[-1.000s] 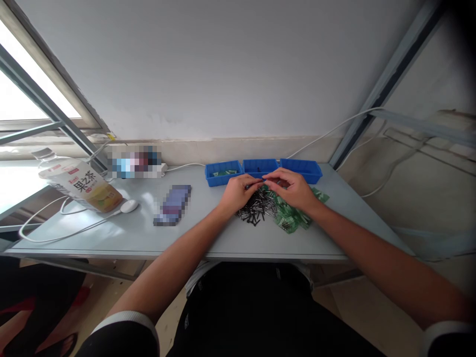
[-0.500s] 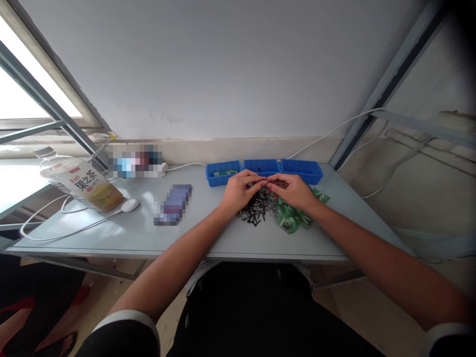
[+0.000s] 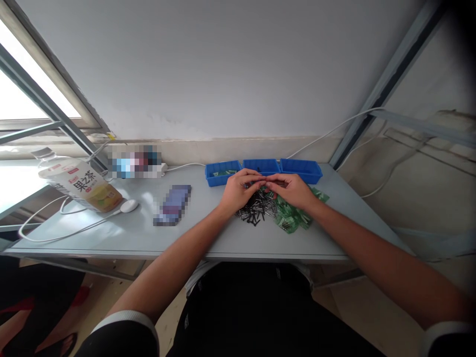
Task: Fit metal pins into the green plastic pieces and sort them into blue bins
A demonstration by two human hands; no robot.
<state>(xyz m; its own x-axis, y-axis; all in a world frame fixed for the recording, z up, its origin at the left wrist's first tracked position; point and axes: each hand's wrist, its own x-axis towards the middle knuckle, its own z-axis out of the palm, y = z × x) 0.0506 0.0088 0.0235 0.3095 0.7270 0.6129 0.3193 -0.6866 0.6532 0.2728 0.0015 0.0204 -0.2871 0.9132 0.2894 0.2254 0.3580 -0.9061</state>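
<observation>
My left hand [image 3: 241, 190] and my right hand [image 3: 290, 190] meet fingertip to fingertip above a heap of dark screws [image 3: 256, 210]. The fingers of both are pinched together; whatever lies between them is too small to make out. Under and beside my right hand are green plastic bags [image 3: 292, 217], with small metal pieces showing through. Just behind the hands stand three blue bins: the left bin [image 3: 223, 179] has green and pale bits in it, the middle bin [image 3: 261, 164] is partly hidden by my fingers, and the right bin [image 3: 302, 173] is beyond my right hand.
A phone [image 3: 173, 204], blurred out, lies left of the screws. Farther left a tea bottle [image 3: 84, 182] leans over near a white cable with a round white end [image 3: 129, 206]. A power strip [image 3: 158, 171] sits by the wall. Another person's foot [image 3: 67, 343] shows below at left.
Both hands stay pinched together over the screws, with only slight finger movement. The view has shifted very slightly.
</observation>
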